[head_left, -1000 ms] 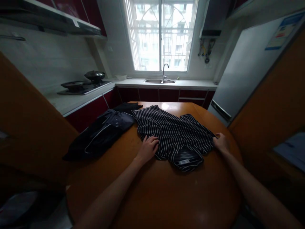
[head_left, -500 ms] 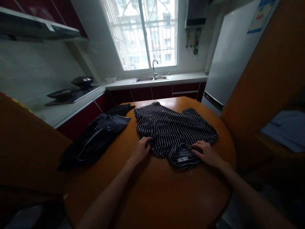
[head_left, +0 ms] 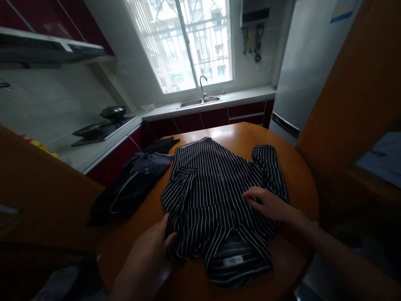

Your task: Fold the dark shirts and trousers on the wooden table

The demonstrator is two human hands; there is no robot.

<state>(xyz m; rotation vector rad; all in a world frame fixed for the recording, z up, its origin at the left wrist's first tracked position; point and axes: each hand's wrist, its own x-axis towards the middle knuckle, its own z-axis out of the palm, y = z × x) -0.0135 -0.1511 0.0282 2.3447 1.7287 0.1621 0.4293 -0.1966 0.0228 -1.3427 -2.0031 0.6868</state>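
A black shirt with white stripes (head_left: 216, 188) lies spread out on the round wooden table (head_left: 225, 133), its collar and white label towards me. One sleeve is bent inward on the left; the other extends on the right. My left hand (head_left: 150, 246) is at the shirt's left shoulder edge, thumb and fingers apart, touching or just beside the cloth. Over the right part of the shirt is my right hand (head_left: 266, 203), its fingers loosely bent and apart, with no cloth visibly gripped. Whether it touches the fabric is hard to tell.
Dark clothes (head_left: 134, 184) with white piping lie at the table's left side. Beyond stand a counter with a sink (head_left: 191, 103), a stove with a black wok (head_left: 112, 112) on the left, and a fridge (head_left: 307, 62) on the right.
The shirt has come nearer to me and lies flatter, its left sleeve now visible. My left hand has moved left and closer; my right hand has lifted off the collar area.
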